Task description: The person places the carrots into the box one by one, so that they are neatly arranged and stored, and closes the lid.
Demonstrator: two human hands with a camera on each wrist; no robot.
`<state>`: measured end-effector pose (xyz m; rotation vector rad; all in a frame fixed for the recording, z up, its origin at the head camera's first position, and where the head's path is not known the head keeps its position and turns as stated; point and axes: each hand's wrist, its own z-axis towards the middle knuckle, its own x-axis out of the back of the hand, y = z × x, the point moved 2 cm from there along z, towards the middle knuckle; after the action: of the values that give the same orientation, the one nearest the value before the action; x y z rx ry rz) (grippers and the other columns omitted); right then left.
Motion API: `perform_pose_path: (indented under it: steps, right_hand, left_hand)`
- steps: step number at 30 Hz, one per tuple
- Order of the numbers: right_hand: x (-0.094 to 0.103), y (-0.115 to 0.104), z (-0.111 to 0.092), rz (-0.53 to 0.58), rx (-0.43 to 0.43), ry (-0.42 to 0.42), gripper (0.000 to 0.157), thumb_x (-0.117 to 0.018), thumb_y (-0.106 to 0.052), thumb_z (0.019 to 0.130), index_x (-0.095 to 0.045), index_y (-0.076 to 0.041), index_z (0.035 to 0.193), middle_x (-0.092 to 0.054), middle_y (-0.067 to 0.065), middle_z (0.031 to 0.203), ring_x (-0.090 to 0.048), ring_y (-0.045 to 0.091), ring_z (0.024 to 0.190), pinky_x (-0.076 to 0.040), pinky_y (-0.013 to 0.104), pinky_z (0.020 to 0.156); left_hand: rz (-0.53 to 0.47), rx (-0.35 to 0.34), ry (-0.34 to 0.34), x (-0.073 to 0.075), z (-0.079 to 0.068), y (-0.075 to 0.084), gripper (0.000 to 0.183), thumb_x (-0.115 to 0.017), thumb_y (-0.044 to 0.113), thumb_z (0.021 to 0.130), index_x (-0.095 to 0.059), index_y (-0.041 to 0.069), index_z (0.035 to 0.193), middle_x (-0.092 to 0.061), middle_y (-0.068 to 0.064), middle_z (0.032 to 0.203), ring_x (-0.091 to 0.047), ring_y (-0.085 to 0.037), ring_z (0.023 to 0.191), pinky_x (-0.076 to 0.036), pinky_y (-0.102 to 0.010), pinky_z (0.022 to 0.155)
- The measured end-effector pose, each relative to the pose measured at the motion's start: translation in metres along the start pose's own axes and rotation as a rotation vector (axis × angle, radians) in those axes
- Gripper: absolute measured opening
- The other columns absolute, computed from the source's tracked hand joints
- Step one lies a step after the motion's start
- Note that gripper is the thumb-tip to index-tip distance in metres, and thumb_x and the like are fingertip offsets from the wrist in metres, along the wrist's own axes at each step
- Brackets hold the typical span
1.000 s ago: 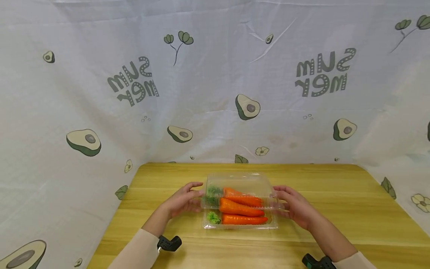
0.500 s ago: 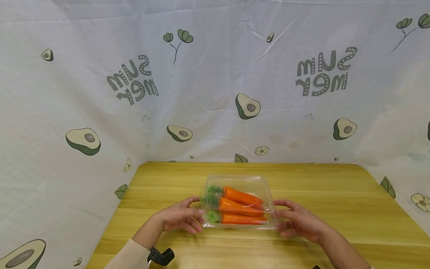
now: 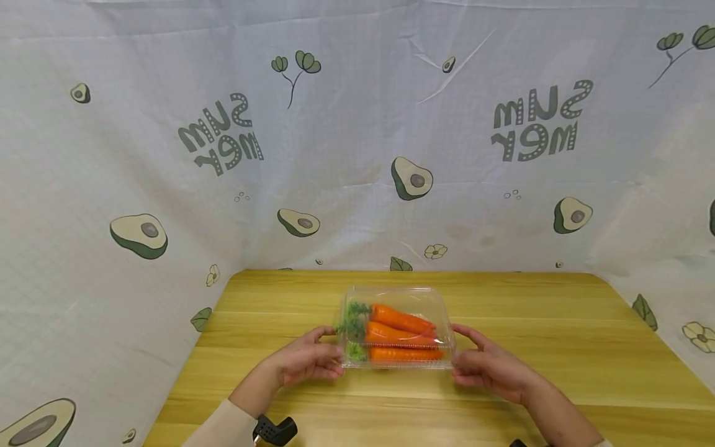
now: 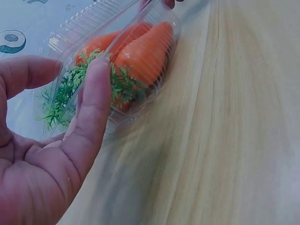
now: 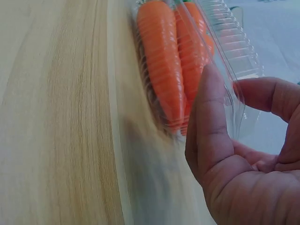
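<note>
A clear plastic clamshell box (image 3: 410,297) with its lid down sits in the middle of the head view. Inside lie three orange carrots (image 3: 398,335), their green leafy tops (image 3: 353,328) at the left end. My left hand (image 3: 307,361) holds the box's left end; in the left wrist view the thumb (image 4: 96,86) lies along the rim, index finger opposite. At the other end my right hand (image 3: 491,367) pinches the rim, thumb (image 5: 211,110) on the near side in the right wrist view. A shadow shows on the wood below the box.
The wooden table (image 3: 558,329) extends around the box to both sides. Behind it hangs a white curtain (image 3: 357,124) printed with avocados and lettering. A black wrist camera (image 3: 275,429) is strapped at the left wrist.
The raised lid has come down over the carrots. Both hands have slid toward the box's front corners, and the box has since shifted slightly up in the head view.
</note>
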<state>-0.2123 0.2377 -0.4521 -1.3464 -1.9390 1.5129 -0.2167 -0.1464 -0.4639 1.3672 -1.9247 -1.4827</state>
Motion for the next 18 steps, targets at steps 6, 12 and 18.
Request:
perform_pose_path:
  steps: [6, 12, 18]
  right_hand:
    - [0.001, -0.001, 0.009, 0.034, 0.024, 0.061, 0.087, -0.055, -0.009, 0.103, 0.009, -0.010, 0.163, -0.062, 0.011, 0.113, -0.070, 0.012, 0.094, -0.061, 0.028, 0.088]
    - [0.000, -0.003, 0.018, 0.081, 0.045, 0.124, 0.065, -0.057, -0.013, 0.104, -0.020, 0.000, 0.156, -0.068, 0.006, 0.112, -0.071, 0.011, 0.093, -0.061, 0.026, 0.088]
    - [-0.001, -0.004, 0.024, 0.129, 0.080, 0.188, 0.037, -0.058, -0.008, 0.102, -0.048, -0.007, 0.138, -0.071, 0.003, 0.106, -0.073, 0.010, 0.091, -0.061, 0.025, 0.086]
  left_hand:
    - [0.015, -0.041, 0.099, 0.000, 0.008, 0.002, 0.077, -0.064, 0.014, 0.099, -0.018, -0.003, 0.157, -0.065, -0.012, 0.106, -0.069, -0.013, 0.082, -0.060, -0.025, 0.076]
    - [0.078, -0.124, 0.250, -0.002, 0.017, 0.004, 0.070, -0.065, 0.015, 0.098, -0.027, -0.005, 0.153, -0.067, -0.003, 0.089, -0.066, -0.010, 0.074, -0.057, -0.024, 0.071]
    - [0.042, -0.138, 0.312, -0.002, 0.023, 0.003, 0.068, -0.064, 0.012, 0.098, -0.028, -0.004, 0.153, -0.072, -0.007, 0.093, -0.072, -0.012, 0.076, -0.062, -0.027, 0.074]
